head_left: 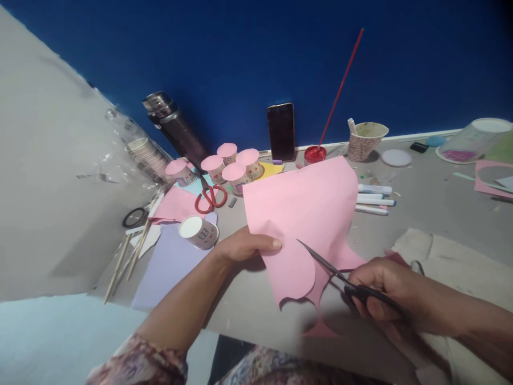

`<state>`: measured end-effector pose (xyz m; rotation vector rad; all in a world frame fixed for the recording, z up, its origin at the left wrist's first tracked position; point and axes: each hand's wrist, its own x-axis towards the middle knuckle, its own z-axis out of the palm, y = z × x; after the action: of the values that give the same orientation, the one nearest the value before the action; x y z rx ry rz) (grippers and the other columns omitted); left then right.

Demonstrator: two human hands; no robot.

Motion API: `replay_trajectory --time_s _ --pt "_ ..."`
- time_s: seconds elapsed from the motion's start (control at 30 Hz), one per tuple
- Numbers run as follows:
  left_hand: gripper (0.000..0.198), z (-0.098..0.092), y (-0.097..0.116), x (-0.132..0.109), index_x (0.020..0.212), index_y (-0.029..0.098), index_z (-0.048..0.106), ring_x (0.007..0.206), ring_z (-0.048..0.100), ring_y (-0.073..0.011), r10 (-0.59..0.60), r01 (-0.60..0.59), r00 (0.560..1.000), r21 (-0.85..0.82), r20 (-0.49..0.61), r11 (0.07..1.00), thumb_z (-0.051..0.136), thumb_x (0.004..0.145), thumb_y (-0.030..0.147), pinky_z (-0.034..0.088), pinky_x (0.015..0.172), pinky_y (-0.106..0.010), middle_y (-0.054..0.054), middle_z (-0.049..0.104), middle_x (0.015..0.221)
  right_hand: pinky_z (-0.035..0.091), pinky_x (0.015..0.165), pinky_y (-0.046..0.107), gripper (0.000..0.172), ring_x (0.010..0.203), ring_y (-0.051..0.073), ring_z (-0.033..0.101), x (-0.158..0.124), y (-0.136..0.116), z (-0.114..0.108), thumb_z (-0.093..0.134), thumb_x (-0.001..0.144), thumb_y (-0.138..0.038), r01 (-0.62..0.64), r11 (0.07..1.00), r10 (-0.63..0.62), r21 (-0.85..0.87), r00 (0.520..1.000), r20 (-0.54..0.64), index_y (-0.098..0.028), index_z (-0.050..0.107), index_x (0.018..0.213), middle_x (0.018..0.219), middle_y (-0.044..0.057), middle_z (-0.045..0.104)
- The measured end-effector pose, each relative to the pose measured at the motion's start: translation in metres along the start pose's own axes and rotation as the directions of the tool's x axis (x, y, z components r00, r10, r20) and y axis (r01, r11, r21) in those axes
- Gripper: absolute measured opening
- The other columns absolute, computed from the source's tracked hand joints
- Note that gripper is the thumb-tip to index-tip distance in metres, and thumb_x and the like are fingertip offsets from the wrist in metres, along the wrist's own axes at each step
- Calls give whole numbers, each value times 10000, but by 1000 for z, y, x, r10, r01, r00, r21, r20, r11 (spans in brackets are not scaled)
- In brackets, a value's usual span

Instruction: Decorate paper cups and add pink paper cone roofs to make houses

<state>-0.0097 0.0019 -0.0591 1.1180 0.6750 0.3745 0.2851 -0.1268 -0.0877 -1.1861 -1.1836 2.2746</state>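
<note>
A large sheet of pink paper (296,208) is held up over the table by my left hand (250,245), its thumb on top and the other fingers hidden beneath. My right hand (385,289) grips black-handled scissors (348,283) by the loops. Their blades are on the sheet, pointing up and left towards my left thumb. A curved cut runs along the lower part of the paper, leaving a rounded flap. Below it, a small pink offcut (320,329) lies near the table's front edge.
Behind the sheet stand several small paper cups with pink tops (247,156). Red-handled scissors (211,198) and a white cup (199,232) are on the left. A phone (281,131) leans on the blue wall beside a red paint pot (315,155). Markers (374,202) and a cloth (449,262) lie right.
</note>
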Motion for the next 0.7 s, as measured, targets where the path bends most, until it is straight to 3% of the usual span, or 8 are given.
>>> replay_trajectory --time_s 0.2,0.7 --pt "378 0 -3 2 818 117 787 727 706 -236 -18 18 1000 -8 5 1000 905 651 434 564 731 -360 -110 780 814 347 481 224 634 507 119 530 1 -3 2 889 563 -741 -33 999 32 -9 999 -26 -173 654 720 598 -22 594" --pt "363 1 0 1 855 107 792 754 717 -246 -44 44 999 -9 29 999 895 661 397 555 739 -359 -122 796 844 294 481 212 627 502 109 518 0 3 -2 864 646 -744 -9 999 10 -35 1000 7 -161 675 780 584 -14 604"
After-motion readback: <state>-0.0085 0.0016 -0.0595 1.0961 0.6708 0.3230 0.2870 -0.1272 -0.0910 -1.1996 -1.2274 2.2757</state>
